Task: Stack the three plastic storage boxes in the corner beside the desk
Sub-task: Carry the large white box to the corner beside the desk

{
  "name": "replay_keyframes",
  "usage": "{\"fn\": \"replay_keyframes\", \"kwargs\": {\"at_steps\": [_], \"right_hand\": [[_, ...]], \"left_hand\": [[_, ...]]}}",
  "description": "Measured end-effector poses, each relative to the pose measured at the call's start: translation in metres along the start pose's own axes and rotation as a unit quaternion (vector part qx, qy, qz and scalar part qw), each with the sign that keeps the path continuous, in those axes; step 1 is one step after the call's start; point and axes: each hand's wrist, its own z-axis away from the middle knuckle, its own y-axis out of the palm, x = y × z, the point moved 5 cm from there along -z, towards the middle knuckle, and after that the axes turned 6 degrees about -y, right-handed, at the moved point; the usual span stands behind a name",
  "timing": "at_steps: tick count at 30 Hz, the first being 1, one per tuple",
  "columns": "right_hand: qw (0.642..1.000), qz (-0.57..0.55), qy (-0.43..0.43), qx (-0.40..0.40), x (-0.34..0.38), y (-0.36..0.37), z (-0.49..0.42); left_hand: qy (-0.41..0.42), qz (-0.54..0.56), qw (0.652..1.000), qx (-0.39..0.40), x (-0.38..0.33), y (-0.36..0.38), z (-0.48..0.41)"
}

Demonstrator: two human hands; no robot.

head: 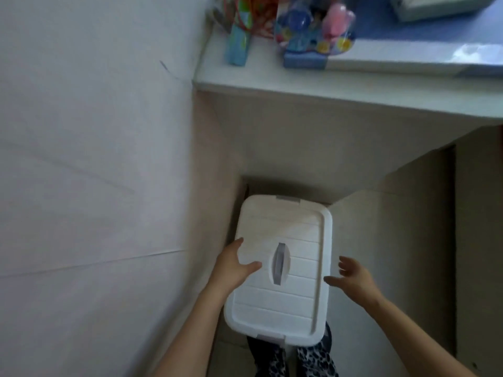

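storage box (283, 268) lodged in corner | left hand (234, 268) laid flat, open, on lid edge | right hand (353, 276) spread, just clear of opposite side

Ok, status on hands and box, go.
Left hand resting on box lid. Right hand open, just off its side. Box in corner beside desk. Nothing blocking.

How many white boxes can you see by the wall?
1. The white box sits in the corner between the wall and the desk, the left hand on its lid. Others may be hidden underneath it.
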Motion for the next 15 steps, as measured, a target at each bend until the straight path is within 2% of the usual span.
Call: {"fn": "replay_keyframes", "kwargs": {"at_steps": [4,9,15], "right_hand": [[0.997,-0.026,-0.058,-0.032,0.060,-0.033,0.061],[0.986,-0.049,-0.143,-0.066,0.130,-0.070,0.127],[0.955,-0.110,-0.245,-0.123,0.204,-0.115,0.220]], "left_hand": [[0.074,-0.027,0.995,-0.060,-0.056,-0.033,0.062],[0.146,-0.004,0.983,-0.112,-0.107,-0.072,0.125],[0.235,0.104,0.950,-0.179,-0.163,-0.110,0.223]]}}
